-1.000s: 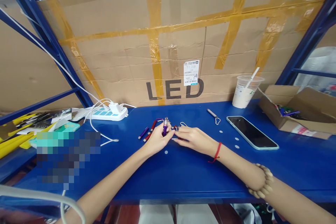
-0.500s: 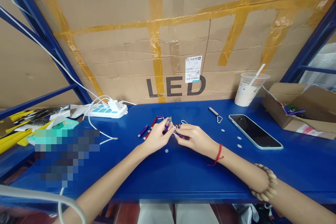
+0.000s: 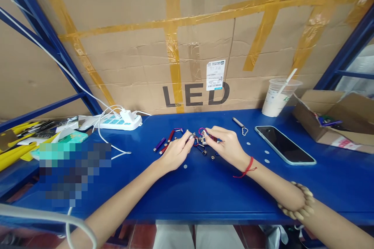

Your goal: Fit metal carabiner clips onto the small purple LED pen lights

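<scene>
My left hand (image 3: 175, 151) is closed with thumb and fingers around a small silver-ended piece (image 3: 191, 136), mostly hidden by the fingers. A short distance to the right, my right hand (image 3: 226, 144) pinches a magenta carabiner clip (image 3: 201, 130); whatever hangs from it is covered by the fingers. Between and below the hands lies a cluster of small metal parts and clips (image 3: 203, 151). Left of my left hand are a purple metal tube (image 3: 159, 145) and a red metal tube (image 3: 171, 136). A silver tube with a carabiner (image 3: 239, 125) lies beyond my right hand.
A phone (image 3: 284, 144), a drink cup with straw (image 3: 276, 99) and an open cardboard box (image 3: 327, 124) stand at the right. At the left are a power strip (image 3: 128, 123) with white cables and yellow-handled items (image 3: 20, 153). A large carton (image 3: 131, 66) backs the blue table (image 3: 187, 198).
My hands have moved apart, the right one shifting right with the magenta clip. The purple tube that stood up from my left hand no longer shows there, and the small parts between are uncovered.
</scene>
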Available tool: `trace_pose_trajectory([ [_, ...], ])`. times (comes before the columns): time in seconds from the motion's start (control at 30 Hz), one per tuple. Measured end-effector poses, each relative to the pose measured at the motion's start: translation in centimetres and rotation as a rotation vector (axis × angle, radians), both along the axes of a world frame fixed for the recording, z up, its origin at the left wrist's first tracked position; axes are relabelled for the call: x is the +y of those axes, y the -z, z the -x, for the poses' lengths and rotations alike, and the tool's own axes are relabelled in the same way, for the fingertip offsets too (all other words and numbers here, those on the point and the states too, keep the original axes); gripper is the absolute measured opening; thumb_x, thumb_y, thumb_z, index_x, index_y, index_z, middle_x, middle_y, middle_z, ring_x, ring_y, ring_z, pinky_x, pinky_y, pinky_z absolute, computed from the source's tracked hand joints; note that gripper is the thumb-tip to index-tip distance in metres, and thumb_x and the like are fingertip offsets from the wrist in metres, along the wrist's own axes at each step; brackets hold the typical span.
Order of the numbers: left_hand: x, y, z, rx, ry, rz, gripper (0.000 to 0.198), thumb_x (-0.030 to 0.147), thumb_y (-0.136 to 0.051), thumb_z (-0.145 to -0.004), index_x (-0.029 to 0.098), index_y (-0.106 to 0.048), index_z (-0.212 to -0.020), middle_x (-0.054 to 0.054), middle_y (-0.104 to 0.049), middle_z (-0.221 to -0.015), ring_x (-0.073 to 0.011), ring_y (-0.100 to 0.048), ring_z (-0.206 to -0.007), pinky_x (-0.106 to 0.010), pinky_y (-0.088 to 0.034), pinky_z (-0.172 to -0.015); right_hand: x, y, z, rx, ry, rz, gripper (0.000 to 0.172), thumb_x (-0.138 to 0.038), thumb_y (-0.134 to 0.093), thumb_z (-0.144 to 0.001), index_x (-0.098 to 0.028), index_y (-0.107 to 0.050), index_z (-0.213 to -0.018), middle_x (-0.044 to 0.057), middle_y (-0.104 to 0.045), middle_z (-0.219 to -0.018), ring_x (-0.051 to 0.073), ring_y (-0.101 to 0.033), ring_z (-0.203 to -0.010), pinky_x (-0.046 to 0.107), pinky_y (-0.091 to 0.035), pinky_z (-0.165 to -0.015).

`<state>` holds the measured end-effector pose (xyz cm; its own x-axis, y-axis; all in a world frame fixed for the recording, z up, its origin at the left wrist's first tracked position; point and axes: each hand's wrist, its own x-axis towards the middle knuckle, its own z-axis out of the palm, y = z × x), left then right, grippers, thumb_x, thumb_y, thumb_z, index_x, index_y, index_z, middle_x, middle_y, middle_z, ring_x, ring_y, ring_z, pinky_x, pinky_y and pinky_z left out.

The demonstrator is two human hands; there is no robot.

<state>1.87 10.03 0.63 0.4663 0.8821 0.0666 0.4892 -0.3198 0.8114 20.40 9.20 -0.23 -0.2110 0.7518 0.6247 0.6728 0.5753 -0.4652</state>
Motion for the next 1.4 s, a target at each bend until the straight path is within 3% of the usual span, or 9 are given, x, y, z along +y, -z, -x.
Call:
trace_pose_trajectory([
  [0.13, 0.0, 0.2, -0.1, 0.014, 0.052, -0.016, 0.034, 0.052, -0.030, -0.082, 0.022, -0.046, -0.081, 0.005, -0.043, -0.057, -0.0052, -0.033, -0.050, -0.018, -0.023, -0.053, -0.1, 0.3, 0.3, -0.001, -0.039, -0.092, 0.030, -0.032, -0.042, -0.086, -0.014, -0.066, -0.086, 0.003, -0.054, -0.067, 0.003, -0.044, -0.063, 0.016, -0.037, -0.062],
  [0.3, 0.0, 0.4, -0.1, -0.003, 0.045, -0.025, 0.034, 0.051, -0.033, -0.082, 0.022, -0.050, -0.078, 0.004, -0.045, -0.059, -0.0055, -0.034, -0.051, -0.017, -0.024, -0.053, -0.2, 0.1, 0.3, -0.074, -0.099, -0.071, 0.030, -0.031, -0.041, -0.087, -0.014, -0.064, -0.083, 0.003, -0.053, -0.066, 0.003, -0.044, -0.063, 0.015, -0.037, -0.060],
  [0.57, 0.3, 0.3, 0.0, -0.008, -0.054, -0.077, 0.035, 0.053, -0.034, -0.081, 0.024, -0.053, -0.088, 0.003, -0.056, -0.073, -0.0076, -0.048, -0.063, -0.017, -0.032, -0.058, 0.0, -0.3, 0.0, -0.118, -0.148, 0.069, 0.034, -0.036, -0.038, -0.088, -0.014, -0.064, -0.086, 0.003, -0.052, -0.067, 0.003, -0.043, -0.063, 0.014, -0.036, -0.059],
  [0.67, 0.4, 0.0, 0.1, 0.038, -0.051, -0.124, 0.036, 0.052, -0.035, -0.081, 0.027, -0.054, -0.099, 0.002, -0.061, -0.092, -0.0104, -0.054, -0.083, -0.018, -0.038, -0.071, 0.2, 0.0, -0.1, -0.077, -0.191, 0.133, 0.032, -0.035, -0.042, -0.086, -0.018, -0.061, -0.104, 0.002, -0.054, -0.072, 0.003, -0.047, -0.066, 0.013, -0.041, -0.063],
  [0.77, 0.6, 0.2, 0.2, 0.098, -0.032, -0.176, 0.038, 0.052, -0.036, -0.081, 0.028, -0.057, -0.102, 0.001, -0.060, -0.104, -0.0124, -0.054, -0.094, -0.020, -0.040, -0.080, 0.2, 0.2, -0.1, -0.019, -0.184, 0.175, 0.044, -0.037, -0.049, -0.081, -0.023, -0.050, -0.123, 0.001, -0.057, -0.083, 0.003, -0.051, -0.071, 0.015, -0.047, -0.070],
  [0.97, 0.7, 0.6, 0.3, 0.104, 0.060, -0.211, 0.036, 0.049, -0.044, -0.078, 0.028, -0.060, -0.104, -0.002, -0.061, -0.102, -0.0142, -0.053, -0.094, -0.022, -0.041, -0.080, 0.1, 0.2, 0.2, 0.039, -0.278, 0.304, 0.049, -0.045, -0.046, -0.082, -0.024, -0.047, -0.126, 0.004, -0.058, -0.108, 0.007, -0.058, -0.091, 0.021, -0.051, -0.082],
  [1.1, 0.6, 0.4, 0.2, 0.023, 0.068, -0.122, 0.032, 0.050, -0.050, -0.075, 0.024, -0.053, -0.094, -0.001, -0.062, -0.102, -0.0143, -0.055, -0.098, -0.021, -0.042, -0.077, 0.1, 0.3, 0.4, 0.053, -0.351, 0.380, 0.050, -0.045, -0.040, -0.085, -0.023, -0.043, -0.130, 0.005, -0.060, -0.108, 0.008, -0.059, -0.095, 0.022, -0.050, -0.086],
  [1.27, 0.6, 0.1, 0.1, 0.015, -0.101, -0.114, 0.034, 0.050, -0.053, -0.073, 0.024, -0.040, -0.089, 0.007, -0.058, -0.067, -0.0059, -0.051, -0.061, -0.015, -0.034, -0.062, 0.4, -0.2, -0.1, -0.054, -0.228, 0.300, 0.041, -0.044, -0.035, -0.087, -0.025, -0.058, -0.115, 0.003, -0.062, -0.094, 0.007, -0.058, -0.082, 0.018, -0.047, -0.076],
  [1.4, 1.0, -0.1, 0.3, 0.052, -0.284, -0.228, 0.028, 0.047, -0.047, -0.077, 0.024, -0.040, -0.091, 0.009, -0.050, -0.060, -0.0045, -0.042, -0.057, -0.015, -0.030, -0.059, 1.4, -0.7, -1.8, -0.069, 0.027, 0.199, 0.041, -0.043, -0.035, -0.088, -0.024, -0.060, -0.114, 0.004, -0.061, -0.084, 0.007, -0.056, -0.073, 0.018, -0.044, -0.068],
])
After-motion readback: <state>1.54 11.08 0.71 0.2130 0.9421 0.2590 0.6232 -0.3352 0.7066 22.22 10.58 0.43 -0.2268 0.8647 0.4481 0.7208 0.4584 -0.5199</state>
